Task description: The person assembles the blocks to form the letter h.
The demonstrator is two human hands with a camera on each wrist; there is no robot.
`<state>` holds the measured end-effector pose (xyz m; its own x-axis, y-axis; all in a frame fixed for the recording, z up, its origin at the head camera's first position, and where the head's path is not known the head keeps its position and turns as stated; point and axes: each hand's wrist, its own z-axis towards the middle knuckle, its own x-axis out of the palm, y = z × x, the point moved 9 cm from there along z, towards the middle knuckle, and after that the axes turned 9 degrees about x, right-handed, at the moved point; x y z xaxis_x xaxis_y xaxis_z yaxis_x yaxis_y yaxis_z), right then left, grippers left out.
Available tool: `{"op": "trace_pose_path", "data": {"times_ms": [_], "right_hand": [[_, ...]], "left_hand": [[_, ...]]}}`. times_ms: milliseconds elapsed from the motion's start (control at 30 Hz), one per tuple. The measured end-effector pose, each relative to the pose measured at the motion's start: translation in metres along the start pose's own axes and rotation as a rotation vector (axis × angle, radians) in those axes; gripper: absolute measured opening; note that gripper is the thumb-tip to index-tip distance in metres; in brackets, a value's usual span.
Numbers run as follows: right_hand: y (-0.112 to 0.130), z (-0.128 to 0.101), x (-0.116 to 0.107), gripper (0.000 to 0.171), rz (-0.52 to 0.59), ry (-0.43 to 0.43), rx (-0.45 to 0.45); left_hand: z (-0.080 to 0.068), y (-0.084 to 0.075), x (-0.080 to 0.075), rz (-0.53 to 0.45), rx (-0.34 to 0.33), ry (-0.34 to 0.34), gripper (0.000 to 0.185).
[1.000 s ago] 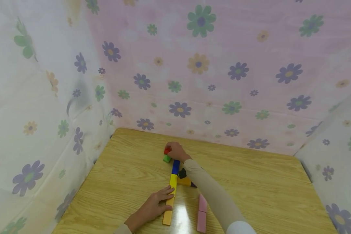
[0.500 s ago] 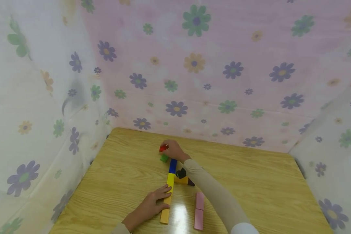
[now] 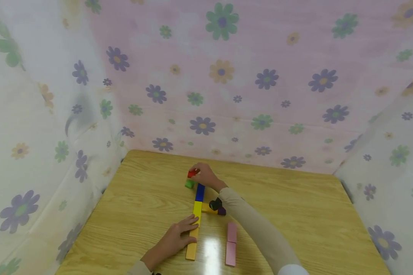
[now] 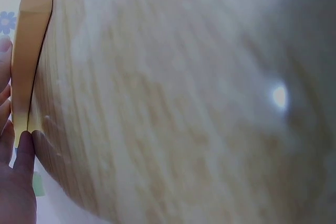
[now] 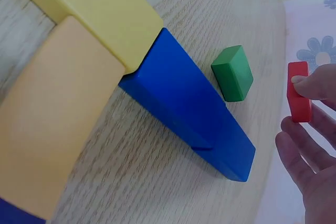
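A line of blocks runs up the table: an orange block (image 3: 191,244), a yellow block (image 3: 197,209) and a blue block (image 3: 200,192). My left hand (image 3: 179,237) lies flat with its fingers against the orange block (image 4: 27,51). My right hand (image 3: 203,174) pinches a small red block (image 3: 192,173) just beyond the blue block's far end, lifted off the table. In the right wrist view the red block (image 5: 298,92) sits between thumb and fingers, beside a green cube (image 5: 232,73) and the blue block (image 5: 194,114).
The green cube (image 3: 189,184) lies left of the blue block. Two pink blocks (image 3: 231,243) lie end to end to the right. An orange block and a dark purple piece (image 3: 221,211) sit under my right forearm. Flowered cloth walls close in the wooden table (image 3: 296,214).
My right hand with the red block has stayed near the blue block's far end, shifting only slightly. The left hand has kept its place on the orange block.
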<state>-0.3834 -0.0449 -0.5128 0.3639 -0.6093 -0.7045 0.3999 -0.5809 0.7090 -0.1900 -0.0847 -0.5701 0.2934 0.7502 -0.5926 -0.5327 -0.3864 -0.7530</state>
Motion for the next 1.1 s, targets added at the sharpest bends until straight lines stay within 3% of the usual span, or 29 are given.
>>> {"op": "trace_pose_path", "data": {"times_ms": [667,1100], "right_hand": [[0.000,-0.038,-0.026,0.024,0.005,-0.054,-0.128],[-0.010,-0.059,-0.038,0.024,-0.001,-0.069,-0.101]], "left_hand": [[-0.003,0.003,0.000,0.013,0.004,-0.003,0.047],[-0.001,0.002,0.001,0.018,0.011,-0.006,0.047]]}}
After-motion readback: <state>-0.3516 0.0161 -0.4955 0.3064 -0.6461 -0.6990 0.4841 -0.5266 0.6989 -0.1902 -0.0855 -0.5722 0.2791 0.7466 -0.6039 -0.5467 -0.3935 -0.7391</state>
